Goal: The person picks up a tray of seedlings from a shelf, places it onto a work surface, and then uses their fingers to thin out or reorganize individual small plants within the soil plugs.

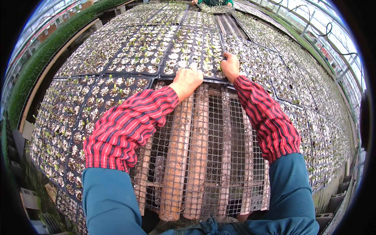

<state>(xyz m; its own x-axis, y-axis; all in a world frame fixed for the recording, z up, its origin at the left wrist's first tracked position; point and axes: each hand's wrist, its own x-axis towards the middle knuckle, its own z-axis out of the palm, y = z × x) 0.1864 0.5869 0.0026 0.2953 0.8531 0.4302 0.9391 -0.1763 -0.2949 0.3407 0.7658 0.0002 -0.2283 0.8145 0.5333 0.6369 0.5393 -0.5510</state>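
Before me lies a black plastic seedling tray (192, 44) of round cells, filled with pale granular medium and small green sprouts. My left hand (189, 81) is closed over its near edge. At the tray's right edge, near the corner, my right hand (230, 66) grips the rim where it meets a neighbouring tray (249, 58). Both hands' fingertips are partly hidden. Below my hands, grey plastic mesh (216, 117) covers lengthwise wooden slats (195, 152). Another seedling tray (114, 88) sits to the left, just beyond my striped left sleeve.
Seedling trays (58, 117) cover the bench on both sides. At the far end, a co-worker's hands (229, 4) hold another tray (216, 8) near exposed slats (230, 25). A wooden rail (55, 63) and green plants (63, 30) run along the left. Concrete blocks (30, 199) stand at lower left.
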